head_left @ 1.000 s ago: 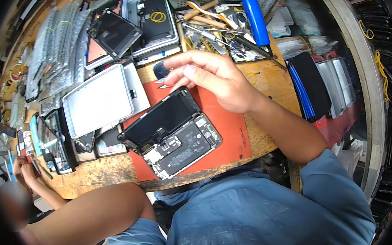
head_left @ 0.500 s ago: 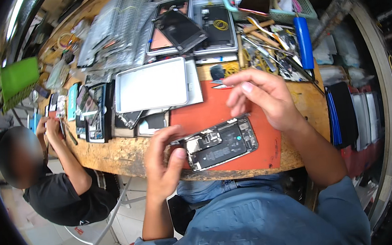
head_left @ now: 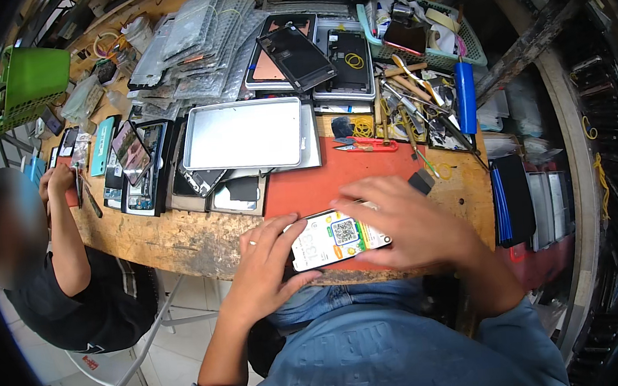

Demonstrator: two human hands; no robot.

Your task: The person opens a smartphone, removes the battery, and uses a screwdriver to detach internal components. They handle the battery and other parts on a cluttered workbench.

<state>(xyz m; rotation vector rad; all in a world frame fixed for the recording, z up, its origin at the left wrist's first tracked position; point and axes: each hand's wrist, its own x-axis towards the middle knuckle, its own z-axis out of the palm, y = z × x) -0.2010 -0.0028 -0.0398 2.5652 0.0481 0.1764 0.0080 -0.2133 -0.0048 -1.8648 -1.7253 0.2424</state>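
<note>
A smartphone lies face up over the front of the orange-red mat, its screen lit with a square code and coloured graphics. My left hand grips its left end, fingers along the far edge and thumb at the near edge. Around the right end curves my right hand, fingers reaching over the far edge and thumb low at the near side, hiding that end. Just beyond it lies a small dark flat piece. Red-handled pliers rest on the mat's far part.
A shallow white tray sits left of the mat. Bubble-wrap packs, opened tablets and a green basket of parts stand behind. Tools and a blue cylinder lie right. Another person works at the left.
The phone showed its open inside with the battery; now a lit screen faces up. My right hand has come down from above the mat onto the phone's right end.
</note>
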